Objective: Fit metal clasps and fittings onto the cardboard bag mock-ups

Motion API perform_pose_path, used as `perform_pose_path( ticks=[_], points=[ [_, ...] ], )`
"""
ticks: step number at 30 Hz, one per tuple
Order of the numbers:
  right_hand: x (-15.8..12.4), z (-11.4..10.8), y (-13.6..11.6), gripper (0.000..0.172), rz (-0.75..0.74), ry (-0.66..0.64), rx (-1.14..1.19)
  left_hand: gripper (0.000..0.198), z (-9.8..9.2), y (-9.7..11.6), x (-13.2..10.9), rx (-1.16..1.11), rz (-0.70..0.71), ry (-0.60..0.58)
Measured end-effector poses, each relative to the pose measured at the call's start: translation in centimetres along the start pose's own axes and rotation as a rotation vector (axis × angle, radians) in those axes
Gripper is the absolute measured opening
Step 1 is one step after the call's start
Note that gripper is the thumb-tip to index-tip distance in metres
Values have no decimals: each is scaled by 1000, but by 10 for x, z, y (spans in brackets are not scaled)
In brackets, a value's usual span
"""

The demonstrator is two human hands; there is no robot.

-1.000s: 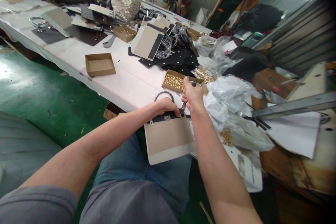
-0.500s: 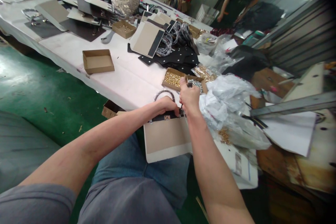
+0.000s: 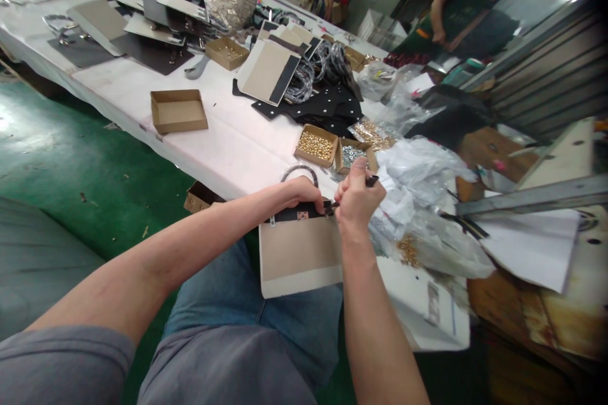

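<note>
Holding the beige panel (image 3: 299,250) over my jeans (image 3: 299,323) at the table's (image 3: 247,161) near edge, I have my left hand (image 3: 303,192) closed on its black upper strip (image 3: 287,216), fingers bent and close together, while my right hand (image 3: 360,200) is wrapped tight around a dark tool (image 3: 373,181), its tip at the strip just beside my left fingertips; past the panel's top arches a round handle (image 3: 300,169), and beyond sit gold pieces (image 3: 316,145) and silver pieces (image 3: 352,153) in neighbouring cartons (image 3: 313,160), crumpled plastic bags (image 3: 413,168) to their right, a co-worker's hand (image 3: 439,35) far off
</note>
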State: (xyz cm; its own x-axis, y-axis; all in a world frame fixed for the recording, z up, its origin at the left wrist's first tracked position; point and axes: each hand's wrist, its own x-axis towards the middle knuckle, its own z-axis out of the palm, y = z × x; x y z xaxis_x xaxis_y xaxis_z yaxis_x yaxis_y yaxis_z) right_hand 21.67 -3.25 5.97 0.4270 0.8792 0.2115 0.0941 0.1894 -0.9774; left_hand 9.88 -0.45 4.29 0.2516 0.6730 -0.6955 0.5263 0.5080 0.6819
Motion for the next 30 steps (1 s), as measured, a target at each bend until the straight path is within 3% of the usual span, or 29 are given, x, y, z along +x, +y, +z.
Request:
perform_pose_path(
  ticks=[4, 17, 23, 30],
  points=[
    [-9, -6, 4, 68, -45, 91, 114, 54, -3, 2, 3, 57, 14, 6],
    [-21, -15, 8, 67, -102, 117, 278, 36, -4, 3, 18, 160, 79, -50],
    [-6, -36, 0, 72, 11, -29, 381, 46, 2, -3, 20, -5, 36, -27],
    [-30, -48, -9, 68, -185, 105, 296, 43, 3, -4, 24, -64, -8, -71]
  ],
)
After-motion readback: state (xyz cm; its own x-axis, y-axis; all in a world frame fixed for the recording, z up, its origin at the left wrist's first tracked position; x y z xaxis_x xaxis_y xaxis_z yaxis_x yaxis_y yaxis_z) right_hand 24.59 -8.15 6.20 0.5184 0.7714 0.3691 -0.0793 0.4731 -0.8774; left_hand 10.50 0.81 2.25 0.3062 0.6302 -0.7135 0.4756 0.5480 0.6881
